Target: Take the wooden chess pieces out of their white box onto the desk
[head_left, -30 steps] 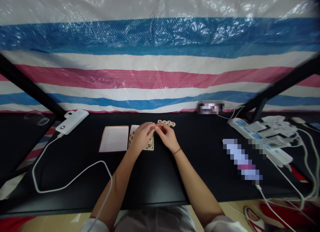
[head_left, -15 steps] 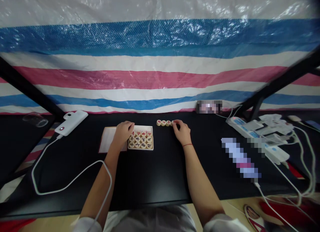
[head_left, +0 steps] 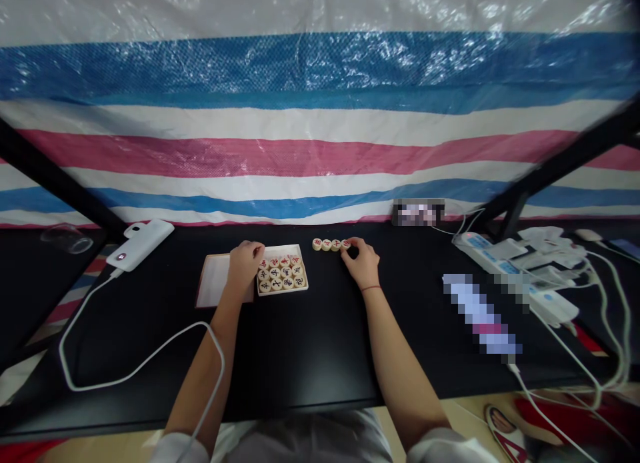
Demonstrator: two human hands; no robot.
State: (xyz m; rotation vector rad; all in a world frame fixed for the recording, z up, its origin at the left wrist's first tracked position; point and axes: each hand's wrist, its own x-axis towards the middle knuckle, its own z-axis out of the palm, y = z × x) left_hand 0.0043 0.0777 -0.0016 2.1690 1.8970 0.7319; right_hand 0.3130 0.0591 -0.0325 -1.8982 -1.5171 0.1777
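Note:
A white open box point(head_left: 285, 290) holds rows of round Chinese chess pieces point(head_left: 275, 273), red characters at the back and black in front. My left hand point(head_left: 244, 266) is closed at the box's left edge, over its lid; whatever its curled fingers hold is hidden. Right of the box, several red-lettered pieces point(head_left: 327, 245) stand side by side in a short row. My right hand point(head_left: 364, 263) has thumb and fingers around the chess piece at the row's right end point(head_left: 345, 244). The lid point(head_left: 215, 283) lies with its pale inside up, partly under my left wrist.
A white power bank point(head_left: 143, 244) with a looping cable lies left on the black table point(head_left: 300, 356). A blurred phone-like object point(head_left: 480, 313) and a power strip point(head_left: 515, 276) with chargers lie right. A striped plastic sheet point(head_left: 300, 156) hangs behind.
The box has turned slightly, its right side shifting up, and my left hand has moved a little left. My right hand stays at the end of the row.

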